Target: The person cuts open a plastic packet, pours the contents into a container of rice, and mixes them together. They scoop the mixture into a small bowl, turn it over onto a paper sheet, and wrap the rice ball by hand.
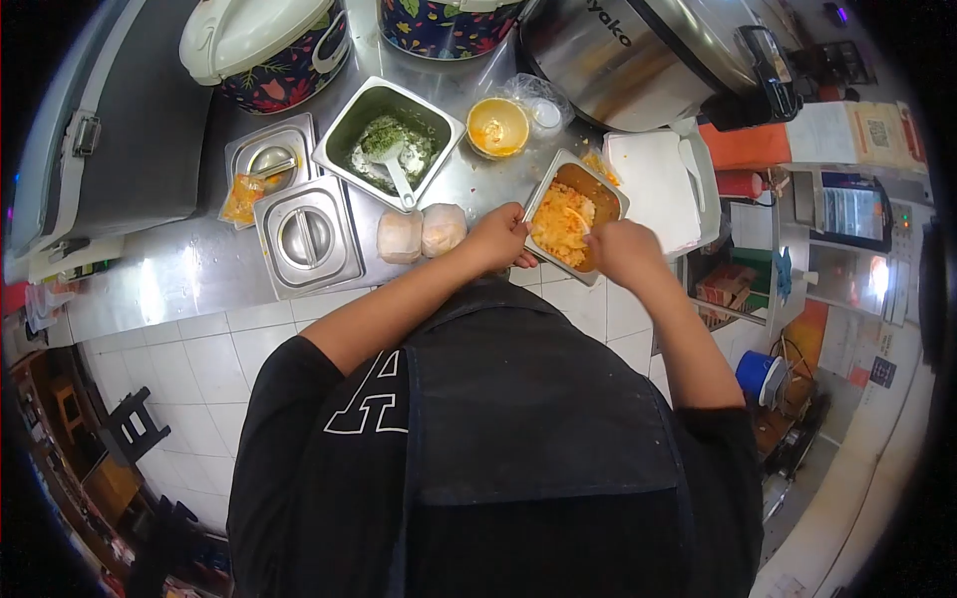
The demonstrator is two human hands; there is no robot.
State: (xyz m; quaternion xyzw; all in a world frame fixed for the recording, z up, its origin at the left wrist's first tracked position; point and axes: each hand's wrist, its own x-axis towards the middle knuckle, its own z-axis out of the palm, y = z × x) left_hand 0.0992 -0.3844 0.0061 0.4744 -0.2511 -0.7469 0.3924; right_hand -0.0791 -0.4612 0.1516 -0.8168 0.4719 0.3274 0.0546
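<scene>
My left hand is closed on the near left rim of a deep metal food pan, which tilts at the counter's front edge. Inside lies an orange-yellow, crumbly food mix. Over the pan's right side, my right hand is closed around the handle of a pale spoon, whose head sits in the mix; the fingers partly hide the handle. Left of my left hand are two round, paper-wrapped portions. Behind them stands a metal pan of green-and-white food with a white scoop in it.
A yellow bowl with orange residue is beside crumpled clear plastic. Two lidded metal pans sit at left, a packet of orange food on one. A large steel cooker, patterned pots and white sheets border the work area.
</scene>
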